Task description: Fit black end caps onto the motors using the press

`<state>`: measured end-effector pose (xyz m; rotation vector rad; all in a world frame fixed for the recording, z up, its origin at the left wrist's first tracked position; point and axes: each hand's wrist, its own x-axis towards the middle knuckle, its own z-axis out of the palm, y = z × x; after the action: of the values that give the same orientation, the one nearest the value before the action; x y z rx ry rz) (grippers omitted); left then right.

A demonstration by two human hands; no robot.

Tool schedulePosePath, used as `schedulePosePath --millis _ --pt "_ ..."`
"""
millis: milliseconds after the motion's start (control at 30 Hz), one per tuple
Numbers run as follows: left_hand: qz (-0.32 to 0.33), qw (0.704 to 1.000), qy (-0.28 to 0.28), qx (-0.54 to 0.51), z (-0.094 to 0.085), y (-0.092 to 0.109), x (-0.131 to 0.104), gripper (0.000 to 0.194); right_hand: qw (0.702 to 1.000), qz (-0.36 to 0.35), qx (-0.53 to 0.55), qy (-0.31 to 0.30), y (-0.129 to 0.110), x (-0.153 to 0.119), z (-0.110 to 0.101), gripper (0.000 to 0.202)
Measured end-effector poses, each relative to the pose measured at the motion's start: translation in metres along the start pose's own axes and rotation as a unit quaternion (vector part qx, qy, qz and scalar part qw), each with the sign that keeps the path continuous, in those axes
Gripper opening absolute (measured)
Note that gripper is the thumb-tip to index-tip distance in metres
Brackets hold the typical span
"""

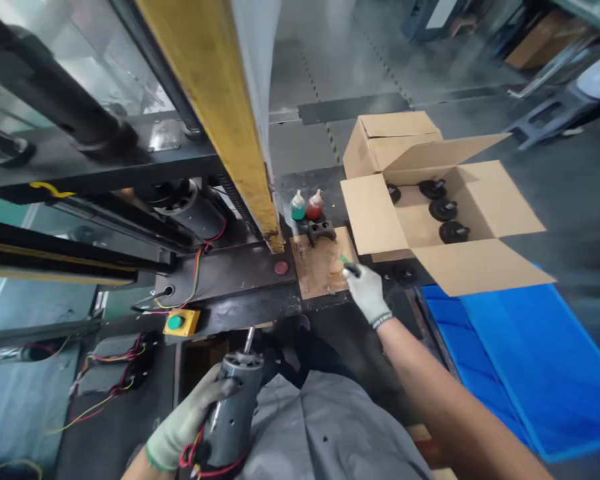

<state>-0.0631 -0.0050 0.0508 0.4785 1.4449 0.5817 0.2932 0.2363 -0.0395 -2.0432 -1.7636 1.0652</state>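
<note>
Wrapped round a grey cylindrical motor point(235, 407) is my left hand point(193, 413), in a pale glove; the motor's metal shaft points up and its red and yellow wires hang at the lower end. My gloved right hand point(367, 290) is closed on a small brush-like tool with a dark handle point(352, 269) and green tip, over a stained cardboard sheet point(325, 263). A black curved bracket point(321, 231) rests on the sheet's back edge. Behind it stand a green bottle point(298, 205) and a red bottle point(315, 205).
An open carton point(420, 220) holds several black round parts. Left of the yellow post point(220, 100), another motor point(200, 213) sits in the machine. A yellow box with a green button point(181, 323) is at the bench edge. Blue padding point(545, 360) lies right.
</note>
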Motion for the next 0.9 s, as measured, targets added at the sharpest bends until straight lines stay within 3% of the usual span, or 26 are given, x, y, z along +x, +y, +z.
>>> schedulePosePath --millis 67,167,300,400,567,733,900 --pt "0.021 0.999 0.035 0.025 -0.014 -0.014 -0.003 0.041 0.994 0.035 -0.102 0.001 0.027 0.036 -0.005 0.035" --pt "0.025 0.995 0.084 0.042 -0.033 -0.042 -0.012 0.046 0.989 0.049 -0.138 -0.015 0.045 0.066 0.004 0.031" --pt "0.004 0.994 0.096 0.055 -0.043 -0.079 -0.021 0.052 0.985 0.054 -0.160 -0.033 0.048 0.083 0.012 0.029" --pt "-0.014 0.996 0.090 0.014 -0.035 -0.091 -0.022 0.052 0.987 0.038 -0.150 -0.047 0.051 0.083 -0.001 0.028" --pt "-0.084 0.992 0.091 0.007 -0.014 -0.072 -0.016 0.051 0.993 0.024 -0.108 -0.036 0.057 0.051 -0.019 0.025" --pt "-0.095 0.994 0.054 0.003 0.006 -0.044 -0.011 0.047 0.995 0.030 -0.094 -0.012 0.059 0.035 0.004 0.023" --pt "-0.088 0.995 0.042 -0.022 0.011 -0.053 -0.002 0.051 0.993 0.025 -0.113 -0.014 0.063 0.047 0.019 0.022"
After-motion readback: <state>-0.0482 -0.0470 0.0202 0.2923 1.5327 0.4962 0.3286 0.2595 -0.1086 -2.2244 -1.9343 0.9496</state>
